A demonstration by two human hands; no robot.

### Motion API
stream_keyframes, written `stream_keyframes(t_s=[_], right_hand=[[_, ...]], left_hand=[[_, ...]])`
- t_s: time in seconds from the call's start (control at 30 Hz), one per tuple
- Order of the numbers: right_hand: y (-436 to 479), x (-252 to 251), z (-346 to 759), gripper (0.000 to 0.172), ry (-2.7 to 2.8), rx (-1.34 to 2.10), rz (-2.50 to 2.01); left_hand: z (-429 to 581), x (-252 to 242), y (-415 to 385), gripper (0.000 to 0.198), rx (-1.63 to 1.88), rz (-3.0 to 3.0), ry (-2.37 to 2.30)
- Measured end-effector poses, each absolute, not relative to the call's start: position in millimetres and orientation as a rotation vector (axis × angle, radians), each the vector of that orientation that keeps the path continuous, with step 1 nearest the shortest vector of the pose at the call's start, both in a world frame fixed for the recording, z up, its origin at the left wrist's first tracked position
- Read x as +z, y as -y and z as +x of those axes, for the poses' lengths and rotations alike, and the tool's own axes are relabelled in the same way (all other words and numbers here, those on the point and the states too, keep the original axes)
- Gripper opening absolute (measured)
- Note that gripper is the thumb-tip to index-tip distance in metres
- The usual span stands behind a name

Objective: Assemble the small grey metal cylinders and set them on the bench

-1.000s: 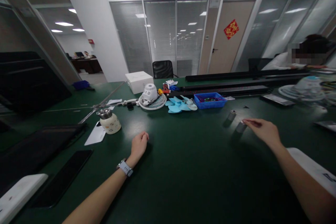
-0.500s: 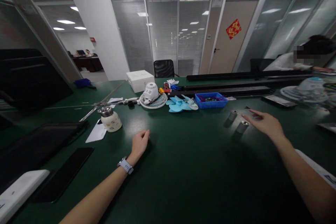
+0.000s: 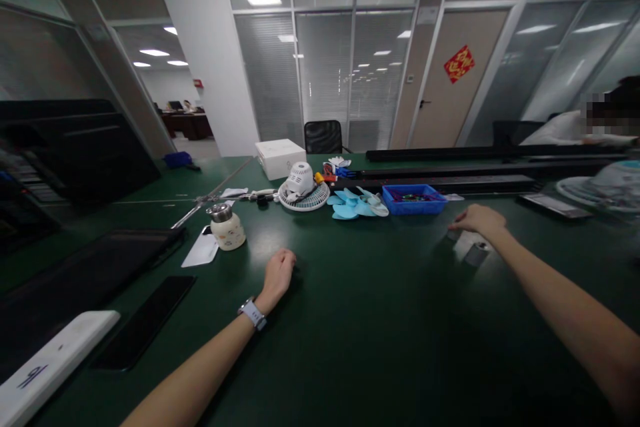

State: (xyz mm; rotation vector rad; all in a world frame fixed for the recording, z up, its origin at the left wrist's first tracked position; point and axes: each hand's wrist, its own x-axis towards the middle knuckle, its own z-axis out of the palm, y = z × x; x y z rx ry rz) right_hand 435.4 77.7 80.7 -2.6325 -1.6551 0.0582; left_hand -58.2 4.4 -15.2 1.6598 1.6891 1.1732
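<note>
Head view is showing the right hand [image 3: 481,219] covering the far cylinder [image 3: 451,235] on the worktop's [image 3: 360,327] right with curled fingers, grip unclear, the left hand [image 3: 279,271] resting loosely closed and empty, the right wrist risking toppling the near cylinder [image 3: 476,253].

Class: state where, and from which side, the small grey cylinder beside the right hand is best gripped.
Probably across its round side wall, from above: the small grey cylinder stands upright on the green table, close by the right hand.
</note>
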Motion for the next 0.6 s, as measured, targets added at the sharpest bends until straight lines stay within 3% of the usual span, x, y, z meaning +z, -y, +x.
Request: stream_keyframes(t_s=[0.13,0.4,0.5,0.6], right_hand=[[-51,92,372,0.041,1.957,-0.132,-2.251],[-1,73,211,0.04,2.424,0.331,-1.39],[4,55,195,0.04,2.398,0.368,-1.304],[6,37,195,0.057,2.298,0.401,-1.253]], left_hand=[[-58,-16,-6,0.034,1.146,1.778,-1.703],[-60,-19,-5,0.049,1.121,1.874,-1.675],[-53,-14,2,0.043,1.193,1.971,-1.548],[-37,-5,9,0.03,1.288,2.115,-1.431]])
